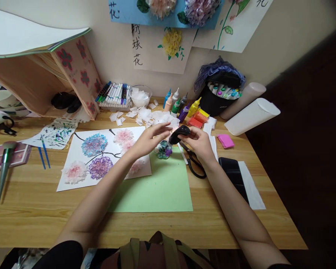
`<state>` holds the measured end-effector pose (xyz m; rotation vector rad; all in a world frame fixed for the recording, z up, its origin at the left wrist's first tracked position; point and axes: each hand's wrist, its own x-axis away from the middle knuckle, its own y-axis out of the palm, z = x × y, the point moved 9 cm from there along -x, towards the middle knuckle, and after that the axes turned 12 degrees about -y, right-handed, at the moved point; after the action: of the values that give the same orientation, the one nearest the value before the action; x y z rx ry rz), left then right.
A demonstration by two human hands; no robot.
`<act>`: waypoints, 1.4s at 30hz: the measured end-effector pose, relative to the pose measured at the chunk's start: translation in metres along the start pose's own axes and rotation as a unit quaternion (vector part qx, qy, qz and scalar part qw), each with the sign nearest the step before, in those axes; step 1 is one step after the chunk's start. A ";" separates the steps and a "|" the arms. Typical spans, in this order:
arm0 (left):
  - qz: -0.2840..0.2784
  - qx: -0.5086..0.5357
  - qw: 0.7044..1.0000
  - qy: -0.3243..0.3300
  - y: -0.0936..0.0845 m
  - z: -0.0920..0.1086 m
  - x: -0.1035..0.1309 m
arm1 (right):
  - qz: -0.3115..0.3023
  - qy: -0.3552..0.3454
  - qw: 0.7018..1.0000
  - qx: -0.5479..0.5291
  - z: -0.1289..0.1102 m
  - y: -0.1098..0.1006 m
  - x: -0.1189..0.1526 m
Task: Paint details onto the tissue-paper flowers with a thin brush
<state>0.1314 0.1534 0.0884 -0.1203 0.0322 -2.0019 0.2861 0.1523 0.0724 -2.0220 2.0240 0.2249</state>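
Note:
My right hand [198,144] is closed on a black paint bottle [179,133], tilted with its narrow end down and to the left. Just below that end is a small clear dish [164,150] with green, dark and purple paint in it, at the top of a green paper sheet [156,192]. To the left of the bottle, my left hand [151,140] hovers with fingers stretched out and nothing in them. Black-handled scissors [195,164] lie under my right hand and are partly hidden. A white sheet with tissue-paper flowers [100,157] lies beneath my left forearm.
Torn white tissue [148,115] and several paint bottles [176,104] are at the back. Markers [116,93] and a glass bowl [140,96] stand behind the flower sheet. At right are a pink packet [225,141], a black case [233,177] and a white bottle [252,116].

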 end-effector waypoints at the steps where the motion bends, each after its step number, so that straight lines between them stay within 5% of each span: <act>1: 0.026 0.016 0.999 -0.012 -0.010 -0.003 -0.001 | 0.026 0.017 0.999 -0.023 0.003 -0.005 -0.001; 5: 0.161 0.050 0.985 -0.044 -0.046 -0.016 -0.003 | 0.103 0.093 0.975 -0.175 0.022 -0.011 0.001; 7: 0.191 0.029 0.980 -0.045 -0.047 -0.018 -0.002 | 0.122 0.121 0.951 -0.257 0.030 -0.005 0.003; 11: 0.112 -0.004 0.993 -0.024 -0.014 -0.007 0.000 | 0.126 0.182 0.905 -0.364 0.043 0.019 0.014; 15: 0.057 0.029 0.998 0.008 0.008 0.004 0.004 | 0.067 0.197 0.891 -0.404 0.037 0.046 0.026; 19: 0.046 0.061 0.997 0.010 0.004 0.002 0.002 | 0.008 0.191 0.914 -0.357 0.026 0.057 0.031; 24: 0.048 0.025 0.999 0.003 -0.001 -0.001 0.001 | -0.064 0.054 0.991 -0.100 0.007 0.046 0.019; 30: 0.091 -0.055 0.994 -0.002 -0.003 -0.001 0.003 | -0.134 -0.066 0.985 0.086 -0.005 0.053 0.023; 34: 0.070 -0.034 0.997 0.008 -0.003 0.006 0.003 | -0.130 -0.087 0.984 0.084 -0.007 0.053 0.024; 42: -0.033 0.092 0.994 -0.053 0.013 0.010 -0.002 | -0.197 -0.002 0.978 -0.067 0.004 0.069 0.027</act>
<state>0.1445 0.1500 0.0971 -0.1102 -0.2252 -2.0511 0.2178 0.1281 0.0550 -2.4479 1.5947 0.2879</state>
